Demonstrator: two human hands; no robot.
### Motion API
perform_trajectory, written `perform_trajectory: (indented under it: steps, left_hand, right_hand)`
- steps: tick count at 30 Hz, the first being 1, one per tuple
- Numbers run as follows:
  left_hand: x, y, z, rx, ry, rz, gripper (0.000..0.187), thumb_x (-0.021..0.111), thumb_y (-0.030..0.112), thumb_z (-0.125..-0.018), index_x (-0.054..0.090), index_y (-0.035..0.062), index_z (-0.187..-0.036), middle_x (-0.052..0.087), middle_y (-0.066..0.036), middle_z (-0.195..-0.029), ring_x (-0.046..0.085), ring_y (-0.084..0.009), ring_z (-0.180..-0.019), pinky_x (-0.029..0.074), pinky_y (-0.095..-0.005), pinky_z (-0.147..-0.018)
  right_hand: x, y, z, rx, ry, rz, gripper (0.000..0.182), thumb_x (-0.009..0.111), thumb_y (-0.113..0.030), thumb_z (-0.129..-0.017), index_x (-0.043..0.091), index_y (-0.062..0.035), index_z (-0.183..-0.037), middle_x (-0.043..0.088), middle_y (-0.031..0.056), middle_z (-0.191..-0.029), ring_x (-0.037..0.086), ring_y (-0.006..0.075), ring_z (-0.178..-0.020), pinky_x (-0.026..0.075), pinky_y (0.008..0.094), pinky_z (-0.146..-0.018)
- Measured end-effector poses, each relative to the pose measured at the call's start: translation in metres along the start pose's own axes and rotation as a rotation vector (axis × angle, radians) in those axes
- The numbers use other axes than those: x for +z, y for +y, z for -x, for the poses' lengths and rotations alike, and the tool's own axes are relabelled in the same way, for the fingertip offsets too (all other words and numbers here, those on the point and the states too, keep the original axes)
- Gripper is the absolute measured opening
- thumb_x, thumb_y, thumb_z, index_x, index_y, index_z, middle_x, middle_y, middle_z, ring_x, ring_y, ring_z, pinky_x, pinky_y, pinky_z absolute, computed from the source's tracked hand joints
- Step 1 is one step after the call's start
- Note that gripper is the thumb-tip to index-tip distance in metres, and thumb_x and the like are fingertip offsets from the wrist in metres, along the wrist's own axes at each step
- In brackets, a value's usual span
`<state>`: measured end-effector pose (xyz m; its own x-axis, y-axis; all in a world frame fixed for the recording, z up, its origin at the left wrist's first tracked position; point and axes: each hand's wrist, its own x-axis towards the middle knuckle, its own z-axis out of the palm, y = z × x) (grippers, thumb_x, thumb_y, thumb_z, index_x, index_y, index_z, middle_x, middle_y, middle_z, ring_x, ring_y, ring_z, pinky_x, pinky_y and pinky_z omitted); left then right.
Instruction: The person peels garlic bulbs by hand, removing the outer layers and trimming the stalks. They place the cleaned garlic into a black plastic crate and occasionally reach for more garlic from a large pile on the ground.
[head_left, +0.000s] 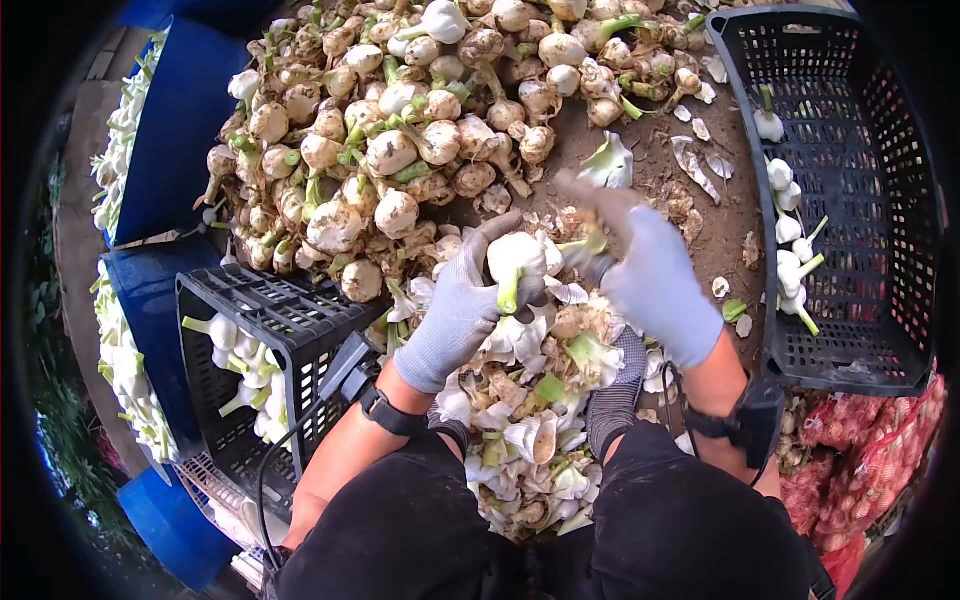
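My left hand [465, 300], in a grey-white glove with dark fingertips, is closed around a clean white garlic bulb [517, 262] with a short green stem pointing down toward me. To its right is my right hand [640, 265], gloved the same way, its fingers smeared by motion. A pale green-white scrap of husk [585, 243] shows by those fingers; whether they touch it cannot be made out. Beneath both hands and between my feet lies a heap of peeled garlic husks [530, 430]. Beyond them rises a large pile of soil-stained garlic bulbs [390, 155].
A black crate [750, 200] at right holds several clean bulbs along its left side. Another black crate [285, 320] at left, tilted, contains clean bulbs. Blue containers [185, 120] of garlic line the far left. Red mesh sacks [870, 450] lie at lower right.
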<state>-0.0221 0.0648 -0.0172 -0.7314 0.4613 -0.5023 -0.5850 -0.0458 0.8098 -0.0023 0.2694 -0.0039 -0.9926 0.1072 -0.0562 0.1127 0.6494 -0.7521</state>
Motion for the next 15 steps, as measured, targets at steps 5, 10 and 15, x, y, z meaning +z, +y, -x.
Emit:
perform_trajectory:
  steps: [5,10,15]
  left_hand:
    - [-0.001,-0.001,-0.003,-0.037,-0.023,-0.198,0.066,0.076,0.01,-0.081,0.042,-0.0006,-0.137,0.06,-0.007,-0.106,0.062,-0.0099,-0.086,0.053,-0.0241,-0.068]
    - [0.003,0.0,-0.006,0.017,0.015,0.112,0.068,0.075,0.007,-0.083,0.04,0.0001,-0.141,0.058,-0.009,-0.119,0.061,-0.0134,-0.101,0.052,-0.0279,-0.087]
    - [0.002,-0.003,-0.003,0.004,-0.062,0.419,0.066,0.071,0.006,-0.087,0.037,0.0034,-0.144,0.059,-0.007,-0.115,0.06,-0.0138,-0.105,0.051,-0.0283,-0.089]
  right_hand:
    - [0.027,-0.014,0.015,-0.253,-0.052,0.37,0.036,0.064,-0.006,-0.065,0.063,-0.0107,-0.101,0.068,0.009,-0.093,0.067,0.0304,-0.087,0.051,0.0394,-0.073]
    - [0.022,-0.004,0.014,0.089,-0.045,-0.242,0.02,0.064,-0.019,-0.087,0.059,-0.0038,-0.099,0.063,0.0203,-0.084,0.062,0.0427,-0.08,0.05,0.0481,-0.07]
    - [0.027,0.001,0.024,-0.198,0.012,-0.045,0.018,0.062,-0.01,-0.084,0.06,-0.0057,-0.101,0.063,0.0194,-0.082,0.063,0.0403,-0.076,0.051,0.0463,-0.066]
